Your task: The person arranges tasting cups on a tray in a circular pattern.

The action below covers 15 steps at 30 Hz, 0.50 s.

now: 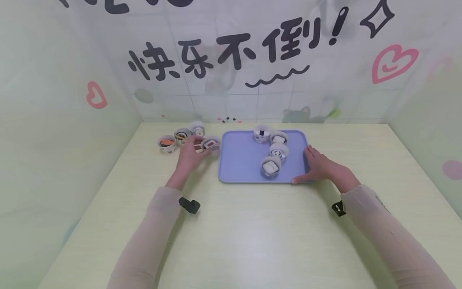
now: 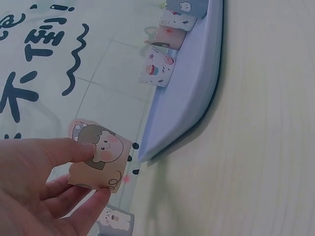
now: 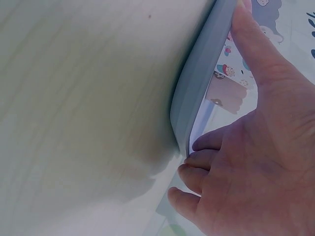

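My left hand (image 1: pixel 190 155) pinches a small paper cup (image 2: pixel 102 160) with a cartoon girl's face, thumb on one side and fingers on the other. In the head view this cup holds a toy sushi piece with a dark red patch, just off the tray's left edge. At the right front corner of the blue tray (image 1: pixel 238 160), my right hand (image 1: pixel 321 165) holds the rim, its thumb along the front edge and fingers at the right side. Several printed cups stand on the tray, including one with white filling (image 1: pixel 270 166) and a round roll cup (image 1: pixel 278 152).
Left of the left hand stand an orange-topped sushi cup (image 1: pixel 167 143), a dark-rimmed roll cup (image 1: pixel 182 136) and a pale cup (image 1: pixel 197 128) near the back wall. The pale wooden table (image 1: pixel 245 233) lies between side walls.
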### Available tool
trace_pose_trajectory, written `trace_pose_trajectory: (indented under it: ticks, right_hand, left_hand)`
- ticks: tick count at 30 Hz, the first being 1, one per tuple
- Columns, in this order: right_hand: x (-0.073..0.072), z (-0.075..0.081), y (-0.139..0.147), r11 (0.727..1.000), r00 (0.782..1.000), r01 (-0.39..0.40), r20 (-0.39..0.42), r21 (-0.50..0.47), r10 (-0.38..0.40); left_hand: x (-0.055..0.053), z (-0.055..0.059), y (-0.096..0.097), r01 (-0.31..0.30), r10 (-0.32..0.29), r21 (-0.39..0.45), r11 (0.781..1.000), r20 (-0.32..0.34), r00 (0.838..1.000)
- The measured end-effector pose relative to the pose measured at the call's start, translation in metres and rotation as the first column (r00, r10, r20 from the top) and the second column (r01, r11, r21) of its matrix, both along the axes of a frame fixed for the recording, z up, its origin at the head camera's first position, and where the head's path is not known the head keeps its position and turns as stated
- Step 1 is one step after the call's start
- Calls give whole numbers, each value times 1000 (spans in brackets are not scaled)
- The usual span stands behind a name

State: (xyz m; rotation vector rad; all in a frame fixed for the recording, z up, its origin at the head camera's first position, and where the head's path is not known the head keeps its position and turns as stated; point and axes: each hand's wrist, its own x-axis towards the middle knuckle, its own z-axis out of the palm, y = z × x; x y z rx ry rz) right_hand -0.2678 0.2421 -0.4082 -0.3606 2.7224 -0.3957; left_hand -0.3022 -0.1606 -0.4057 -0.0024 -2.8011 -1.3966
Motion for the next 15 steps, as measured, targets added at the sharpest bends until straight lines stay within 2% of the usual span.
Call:
trace_pose_trajectory:
  ticks: [9, 15]
  right_hand:
    - [0, -1, 0, 1000, 1000, -8, -9, 1, 8]
    - [1, 0, 0, 1000, 1000, -11, -4, -2, 11]
  left_hand:
    - [4, -1, 16, 88, -88, 3, 996, 20, 996]
    - [6, -8, 28, 143, -144, 23, 989, 28, 989]
